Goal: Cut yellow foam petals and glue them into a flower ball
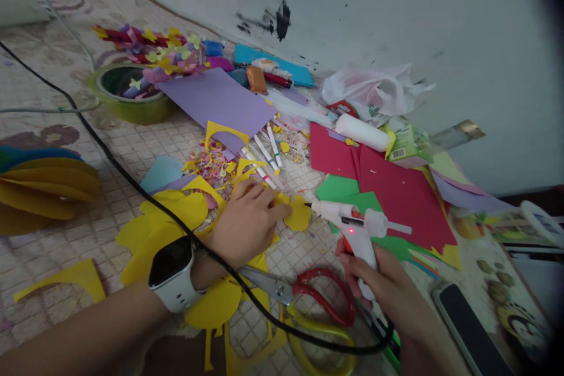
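In the head view my right hand (374, 270) grips a white glue gun (363, 235) by its handle, one finger at the orange trigger. A small red light glows on its side, and a clear glue stick (399, 227) juts from the back. Its dark nozzle tip points left, close to a small rounded yellow paper piece (298, 214). My left hand (247, 220), fingers curled, holds that piece's left end down near the mat; the fingertips partly cover it. Below the hands lie scissors (282, 294) with red and yellow handles. The glue gun's black cord (132, 179) crosses over my left wrist.
Large yellow paper cutouts (154, 229) lie left of my hand. Purple paper (220, 100), white markers (267, 150) and paper scraps are beyond it. Red sheets (388, 188) and a phone (471, 329) sit right. A green tape roll (132, 100) stands far left.
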`<state>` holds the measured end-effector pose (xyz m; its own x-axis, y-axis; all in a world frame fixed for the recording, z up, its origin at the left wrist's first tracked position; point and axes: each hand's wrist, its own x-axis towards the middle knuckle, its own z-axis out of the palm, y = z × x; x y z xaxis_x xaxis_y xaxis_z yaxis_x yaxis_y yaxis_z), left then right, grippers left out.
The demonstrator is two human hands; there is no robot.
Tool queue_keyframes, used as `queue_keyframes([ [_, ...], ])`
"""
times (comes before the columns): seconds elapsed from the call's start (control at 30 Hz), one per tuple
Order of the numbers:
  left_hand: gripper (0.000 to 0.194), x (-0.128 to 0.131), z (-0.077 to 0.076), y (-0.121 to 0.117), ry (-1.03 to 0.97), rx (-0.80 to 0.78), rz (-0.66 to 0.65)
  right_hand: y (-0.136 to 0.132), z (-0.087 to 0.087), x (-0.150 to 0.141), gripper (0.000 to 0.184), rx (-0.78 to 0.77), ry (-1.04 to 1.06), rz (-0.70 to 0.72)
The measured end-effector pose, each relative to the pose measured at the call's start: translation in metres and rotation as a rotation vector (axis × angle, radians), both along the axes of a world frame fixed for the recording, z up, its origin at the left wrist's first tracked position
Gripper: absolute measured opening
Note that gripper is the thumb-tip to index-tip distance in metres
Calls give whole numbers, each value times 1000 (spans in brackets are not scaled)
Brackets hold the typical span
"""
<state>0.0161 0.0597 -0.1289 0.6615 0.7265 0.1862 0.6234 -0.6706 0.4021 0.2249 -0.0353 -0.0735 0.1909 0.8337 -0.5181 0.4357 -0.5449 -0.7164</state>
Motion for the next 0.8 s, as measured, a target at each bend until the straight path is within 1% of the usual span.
queue_keyframes([
  [0.17,32,0,0,0,-2,-2,-5,5,1,0,16,-28,-1,59],
  [0.3,31,0,-1,0,6,-3,0,7,0,-1,16,-13,-32,74],
  [0.43,31,0,0,0,5,-3,-4,8,-2,0,19,-63,-43,119],
  [0.6,30,0,-1,-1,-6,2,6,9,-3,2,18,-20,-32,92],
  [0.8,31,1,-1,-1,-12,2,2,10,-3,1,18,-12,-7,83],
])
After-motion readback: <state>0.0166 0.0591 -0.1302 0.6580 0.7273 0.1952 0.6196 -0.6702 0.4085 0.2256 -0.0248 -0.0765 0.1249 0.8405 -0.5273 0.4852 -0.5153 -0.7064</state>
